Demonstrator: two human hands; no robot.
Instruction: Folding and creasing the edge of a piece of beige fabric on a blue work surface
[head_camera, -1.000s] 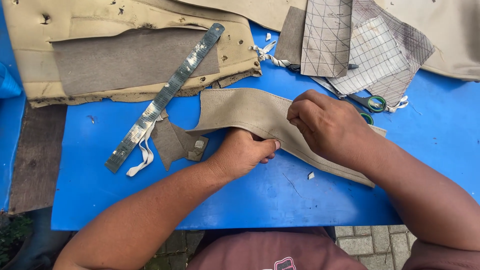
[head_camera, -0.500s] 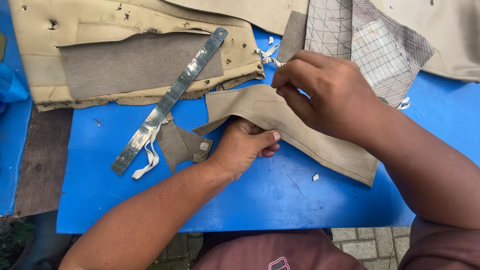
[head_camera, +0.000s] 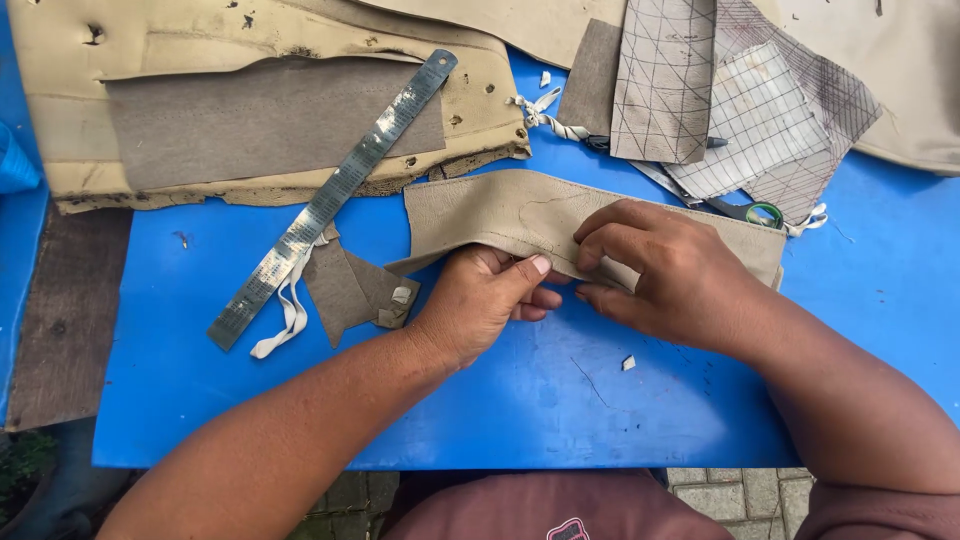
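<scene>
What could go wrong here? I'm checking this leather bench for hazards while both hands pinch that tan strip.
The scissors lie half hidden under the patterned sheets just behind the right hand; a blind reach might meet the blades. The steel ruler lies loose on the blue table beside the left hand, so a tug on the tan strip could knock it.

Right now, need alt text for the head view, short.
Two bare hands, the left hand and the right hand, pinch the lower edge of a curved beige leather strip on a blue table. A steel ruler, leather scraps and green-handled scissors lie nearby.
</scene>
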